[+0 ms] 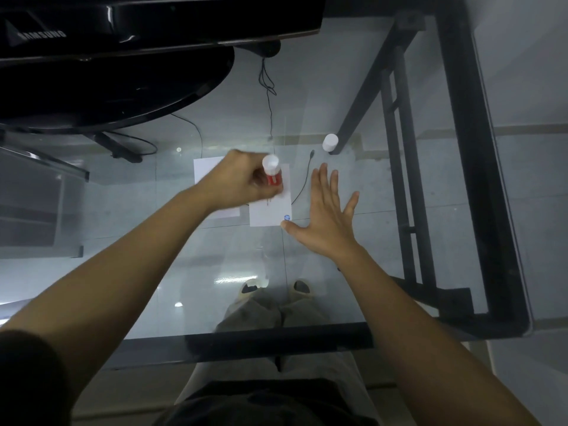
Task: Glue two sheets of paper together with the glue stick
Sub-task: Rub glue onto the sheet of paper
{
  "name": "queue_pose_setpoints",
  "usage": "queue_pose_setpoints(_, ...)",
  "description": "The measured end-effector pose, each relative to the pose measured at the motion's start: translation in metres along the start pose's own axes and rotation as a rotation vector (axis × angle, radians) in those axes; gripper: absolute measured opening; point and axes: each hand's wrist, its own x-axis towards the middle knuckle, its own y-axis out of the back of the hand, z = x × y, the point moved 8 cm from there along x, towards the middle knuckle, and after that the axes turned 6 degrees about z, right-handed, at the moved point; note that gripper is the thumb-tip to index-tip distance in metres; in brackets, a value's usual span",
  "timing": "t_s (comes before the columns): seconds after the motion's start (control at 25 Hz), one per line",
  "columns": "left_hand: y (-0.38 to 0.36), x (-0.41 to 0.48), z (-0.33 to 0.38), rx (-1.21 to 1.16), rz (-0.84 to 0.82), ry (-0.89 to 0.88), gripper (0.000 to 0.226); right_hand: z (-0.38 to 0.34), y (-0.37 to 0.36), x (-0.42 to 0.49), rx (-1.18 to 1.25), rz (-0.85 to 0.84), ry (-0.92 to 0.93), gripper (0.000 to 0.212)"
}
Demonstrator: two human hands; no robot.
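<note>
Holding the glue stick (272, 172) at frame centre, the left hand (236, 179) grip closes around it above the right paper sheet (270, 210); the right hand (325, 216) lies flat, fingers spread, its thumb at that sheet's lower corner on the glass worktop (184, 272).

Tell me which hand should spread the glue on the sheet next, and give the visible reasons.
Left. The left hand already grips the uncapped glue stick over the right-hand paper sheet. The right hand is open and flat, thumb at that sheet's corner, so it likely steadies it.
</note>
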Motion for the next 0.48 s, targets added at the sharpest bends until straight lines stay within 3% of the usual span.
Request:
queue_pose_setpoints(0.16, 0.022, 0.025, -0.005, 0.096, 0.129, 0.014, 0.026, 0.000, -0.001, 0.002, 0.003, -0.010, -0.003, 0.108)
queue_pose_setpoints(0.48, -0.018, -0.026, 0.013, -0.029, -0.002, -0.066, 0.022, 0.001, -0.001, 0.001, -0.031, 0.014, 0.010, 0.105)
